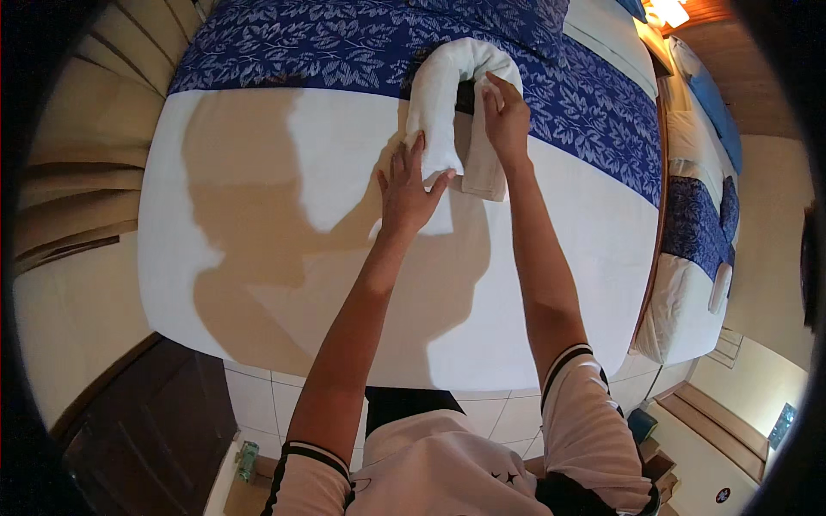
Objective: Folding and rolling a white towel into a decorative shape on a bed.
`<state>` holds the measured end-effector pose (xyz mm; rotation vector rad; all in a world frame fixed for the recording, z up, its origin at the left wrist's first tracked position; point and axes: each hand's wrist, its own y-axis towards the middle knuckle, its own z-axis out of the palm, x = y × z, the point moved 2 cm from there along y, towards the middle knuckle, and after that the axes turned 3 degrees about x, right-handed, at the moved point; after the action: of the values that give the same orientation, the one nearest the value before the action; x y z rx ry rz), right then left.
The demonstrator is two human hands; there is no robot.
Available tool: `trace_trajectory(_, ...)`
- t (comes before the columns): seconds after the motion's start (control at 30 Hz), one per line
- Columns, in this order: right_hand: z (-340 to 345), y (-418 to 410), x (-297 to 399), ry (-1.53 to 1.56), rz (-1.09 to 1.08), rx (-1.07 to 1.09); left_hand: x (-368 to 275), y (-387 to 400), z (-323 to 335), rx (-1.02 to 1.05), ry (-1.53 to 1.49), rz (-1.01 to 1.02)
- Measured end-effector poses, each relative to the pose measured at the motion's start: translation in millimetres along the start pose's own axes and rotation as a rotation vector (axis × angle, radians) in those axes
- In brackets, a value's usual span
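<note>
A rolled white towel (428, 97) is bent into an upside-down U on the bed, its curve over the blue runner and its two ends toward me. My left hand (411, 193) rests at the tip of the towel's left leg, fingers spread and touching the cloth. On the right leg, my right hand (507, 119) grips the cloth near the bend between thumb and fingers. Below lies a white bed sheet (568, 258), partly covered by my shadow. The blue leaf-patterned bed runner (290, 51) crosses the far part of the bed.
A second bed (684, 303) with blue bedding stands at the right, a small white roll (720, 287) on it. Beige curtains (90, 129) hang at the left. A dark wooden door (155, 413) is at the lower left, and a lit lamp (668, 11) at the upper right.
</note>
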<state>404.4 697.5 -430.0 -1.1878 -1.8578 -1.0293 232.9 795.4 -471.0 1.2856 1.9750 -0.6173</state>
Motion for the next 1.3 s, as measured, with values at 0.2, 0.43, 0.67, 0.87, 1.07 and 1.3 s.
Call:
trace_trajectory(0.2,3.8,-36.8,-5.8,-1.072,-0.262,0.341,-11.5,13.8,-1.4,-0.098,0.019,-0.087)
trace_trajectory(0.43,4.4,-48.7,4.9,-1.004,-0.238,0.134,-9.5,13.0,5.6,-0.132,0.070,-0.001)
trace_trajectory(0.67,-32.7,-100.6,-31.3,-0.466,0.181,-0.007,-23.1,9.2,-1.5,-0.083,0.099,-0.003)
trace_trajectory(0.87,-6.8,-92.8,2.9,-0.675,0.200,-0.050,-23.2,16.1,5.6,-0.099,0.006,0.034)
trace_trajectory(1.07,-9.4,-130.3,-2.4,-0.442,0.333,-0.162,-8.1,5.6,11.2,-0.309,-0.171,-0.002)
trace_trajectory(1.3,-10.7,-131.9,-12.1,-0.378,0.184,-0.218,-4.5,14.9,14.9,-0.205,-0.177,0.082)
